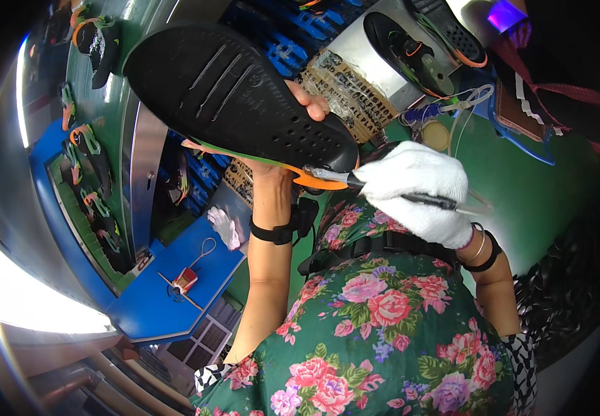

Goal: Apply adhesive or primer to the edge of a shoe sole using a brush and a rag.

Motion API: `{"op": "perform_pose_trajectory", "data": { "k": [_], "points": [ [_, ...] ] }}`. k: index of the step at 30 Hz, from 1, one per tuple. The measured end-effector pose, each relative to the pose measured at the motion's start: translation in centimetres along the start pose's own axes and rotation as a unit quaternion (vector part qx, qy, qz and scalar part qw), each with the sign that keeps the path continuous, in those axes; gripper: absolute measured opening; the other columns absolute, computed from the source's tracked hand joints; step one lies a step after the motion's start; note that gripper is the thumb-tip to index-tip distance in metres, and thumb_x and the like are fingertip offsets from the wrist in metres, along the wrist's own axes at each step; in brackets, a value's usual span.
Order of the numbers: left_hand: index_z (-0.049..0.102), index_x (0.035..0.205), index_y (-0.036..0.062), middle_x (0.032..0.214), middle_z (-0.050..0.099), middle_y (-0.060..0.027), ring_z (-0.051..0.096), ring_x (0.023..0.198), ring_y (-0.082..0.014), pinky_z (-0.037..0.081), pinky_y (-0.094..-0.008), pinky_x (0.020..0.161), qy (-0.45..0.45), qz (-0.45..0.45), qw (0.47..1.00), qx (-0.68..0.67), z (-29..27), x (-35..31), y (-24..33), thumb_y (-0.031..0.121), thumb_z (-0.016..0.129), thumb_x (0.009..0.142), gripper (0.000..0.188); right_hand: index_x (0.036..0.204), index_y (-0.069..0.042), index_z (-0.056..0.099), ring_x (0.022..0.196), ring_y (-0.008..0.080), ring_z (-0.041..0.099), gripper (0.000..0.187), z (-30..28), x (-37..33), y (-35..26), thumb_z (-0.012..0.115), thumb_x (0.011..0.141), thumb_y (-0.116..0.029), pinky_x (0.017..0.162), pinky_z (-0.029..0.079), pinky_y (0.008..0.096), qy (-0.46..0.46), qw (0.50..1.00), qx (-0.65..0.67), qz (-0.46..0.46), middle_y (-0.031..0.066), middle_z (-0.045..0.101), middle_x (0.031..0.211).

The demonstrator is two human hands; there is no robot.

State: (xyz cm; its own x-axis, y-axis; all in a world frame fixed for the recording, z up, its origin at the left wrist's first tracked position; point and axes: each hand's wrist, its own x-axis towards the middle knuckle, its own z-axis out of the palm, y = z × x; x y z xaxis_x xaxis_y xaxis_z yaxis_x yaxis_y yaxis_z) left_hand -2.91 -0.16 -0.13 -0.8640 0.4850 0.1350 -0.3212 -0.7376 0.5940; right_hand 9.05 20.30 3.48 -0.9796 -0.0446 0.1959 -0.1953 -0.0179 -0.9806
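My bare left hand (pixel 307 102) is wrapped round a shoe (pixel 216 97), its black sole facing me. Grooves cross the wider end of the sole, and small holes dot the narrower end. A green and orange edge runs along its lower side. My right hand (pixel 414 184), in a white glove, is closed round a slim tool (pixel 319 173) with a greyish, glossy tip, perhaps a brush. That tip lies against the orange edge near the holed end. A second dark, thin piece (pixel 435 200) pokes out of the gloved fist; what it belongs to is unclear.
More black shoes (pixel 404 52) stand on a metal surface at the upper right, above a taped cardboard box (pixel 348 87). Shoe parts (pixel 95 152) sit along the green belt at left. The blue table (pixel 154 305) carries a pale glove (pixel 225 227) and a small red object (pixel 185 280).
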Motion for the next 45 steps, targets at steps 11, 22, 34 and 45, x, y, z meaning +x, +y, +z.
{"op": "perform_pose_trajectory", "data": {
  "k": [11, 22, 34, 45],
  "points": [
    [0.058, 0.113, -0.0082, 0.105, 0.063, -0.0164, 0.066, 0.093, -0.0291, 0.049, -0.0460, 0.093, 0.003, -0.032, 0.999, 0.009, -0.5, -0.1, -0.1, 0.094, 0.053, 0.074, 0.109, 0.094, -0.008, 0.079, 0.083, 0.0257, 0.072, 0.018, -0.3, -0.6, -0.5, 0.081, 0.076, -0.006, 0.072, 0.057, 0.0355, -0.040, 0.994, -0.055, -0.087, 0.0078, 0.078, 0.100],
    [0.054, 0.129, -0.0017, 0.106, 0.064, -0.0234, 0.065, 0.088, -0.0378, 0.055, -0.0493, 0.078, 0.041, -0.036, 0.996, -0.074, -1.3, -0.8, -1.2, 0.113, 0.028, 0.048, 0.143, 0.090, -0.006, 0.079, 0.088, 0.0275, 0.073, 0.025, -0.6, -0.9, -1.1, 0.082, 0.067, 0.002, 0.076, 0.057, 0.0362, -0.033, 0.993, -0.060, -0.097, 0.0112, 0.077, 0.102],
    [0.055, 0.123, -0.0088, 0.107, 0.065, -0.0200, 0.064, 0.104, -0.0360, 0.050, -0.0501, 0.101, -0.010, -0.034, 0.996, -0.077, -0.6, -0.2, -1.5, 0.097, 0.053, 0.068, 0.119, 0.092, -0.005, 0.077, 0.085, 0.0286, 0.073, 0.025, -1.2, -0.7, -0.9, 0.083, 0.068, 0.001, 0.075, 0.057, 0.0385, -0.026, 0.997, -0.041, -0.066, 0.0144, 0.077, 0.104],
    [0.057, 0.121, -0.0078, 0.108, 0.064, -0.0179, 0.065, 0.101, -0.0329, 0.049, -0.0480, 0.100, 0.001, -0.038, 0.998, -0.059, -0.6, 0.1, -1.7, 0.095, 0.054, 0.070, 0.115, 0.089, -0.005, 0.078, 0.087, 0.0284, 0.073, 0.024, -1.2, -0.7, -0.8, 0.083, 0.067, 0.002, 0.075, 0.057, 0.0377, -0.026, 0.999, -0.008, -0.046, 0.0144, 0.077, 0.101]
  ]
}}
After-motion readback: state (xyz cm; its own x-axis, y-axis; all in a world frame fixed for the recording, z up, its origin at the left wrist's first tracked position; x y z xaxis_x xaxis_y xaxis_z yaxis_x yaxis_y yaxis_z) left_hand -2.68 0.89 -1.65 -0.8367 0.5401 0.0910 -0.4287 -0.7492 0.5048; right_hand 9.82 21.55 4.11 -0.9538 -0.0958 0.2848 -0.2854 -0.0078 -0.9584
